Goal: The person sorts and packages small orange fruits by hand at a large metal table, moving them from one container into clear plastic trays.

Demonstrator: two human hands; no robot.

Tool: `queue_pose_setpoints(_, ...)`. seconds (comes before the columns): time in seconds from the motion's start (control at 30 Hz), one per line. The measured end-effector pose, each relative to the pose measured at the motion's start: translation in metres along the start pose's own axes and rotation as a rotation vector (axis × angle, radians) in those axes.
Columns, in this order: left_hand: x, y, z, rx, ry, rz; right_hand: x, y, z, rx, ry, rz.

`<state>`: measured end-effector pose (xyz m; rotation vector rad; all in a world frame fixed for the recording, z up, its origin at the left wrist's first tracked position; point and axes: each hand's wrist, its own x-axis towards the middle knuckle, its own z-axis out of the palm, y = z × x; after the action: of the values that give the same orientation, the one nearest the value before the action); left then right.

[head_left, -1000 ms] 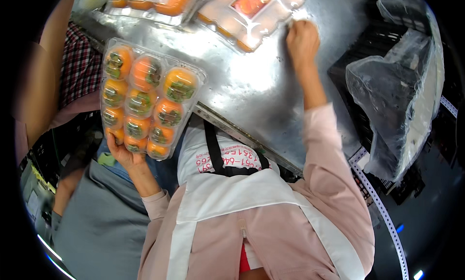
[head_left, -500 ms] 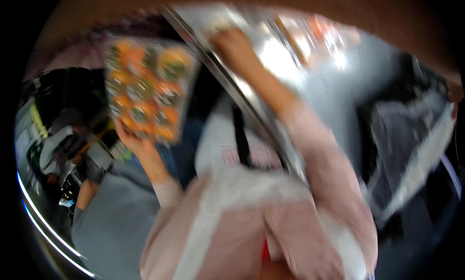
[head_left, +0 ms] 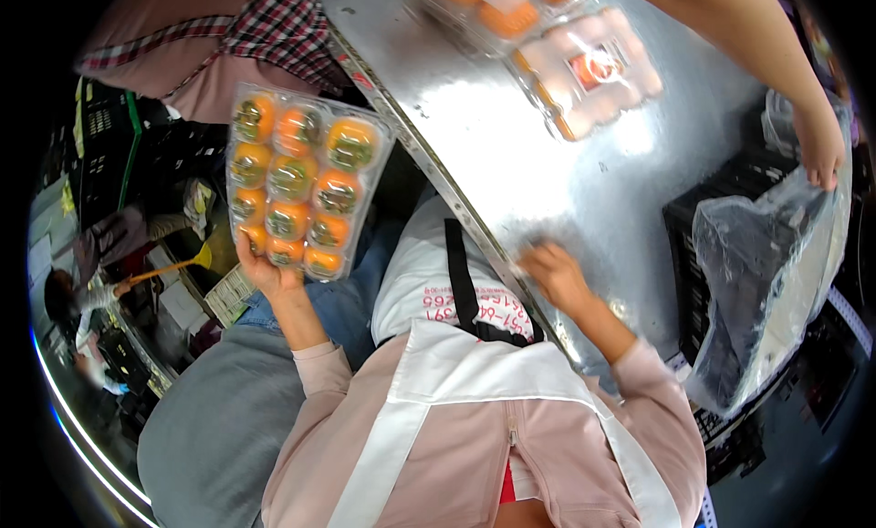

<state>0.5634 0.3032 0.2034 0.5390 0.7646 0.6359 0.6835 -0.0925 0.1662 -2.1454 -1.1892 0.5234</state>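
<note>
My left hand (head_left: 273, 277) grips a clear plastic pack of persimmons (head_left: 290, 182) by its lower edge, left of the metal table (head_left: 470, 131). Orange fruits with green tops sit in rows inside it, and the pack is held up, tilted. Over the table's near edge is my right hand (head_left: 554, 274), its fingers bent and smeared by motion, so whether they hold anything is unclear. Further across the table lies a clear pack of pale, rounded items (head_left: 589, 72) with an orange label. Beside it at the top edge is another clear pack with orange fruits (head_left: 506, 19).
On the right, another person's hand (head_left: 819, 145) holds a clear plastic bag (head_left: 762, 291) over a black crate (head_left: 693, 222). A person in a checked apron (head_left: 278, 26) stands at upper left. A grey rounded shape (head_left: 214, 428) is at lower left, and black crates (head_left: 100, 145) stand beyond.
My right hand has drawn back from the far table toward its near edge. The persimmon pack stays in my left hand, shifted slightly right. Another person's hand now shows at the plastic bag.
</note>
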Motion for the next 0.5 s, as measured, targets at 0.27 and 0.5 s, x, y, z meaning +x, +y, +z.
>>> queue_pose_setpoints(0.27,0.001,-0.007,-0.022,-0.004,0.067,0.013,0.295,0.003,0.001,-0.003,0.478,-0.221)
queue_pose_setpoints(0.5,-0.007,-0.015,-0.029,-0.021,0.071,0.072,0.437,0.061,0.02,-0.198,0.498,-0.166)
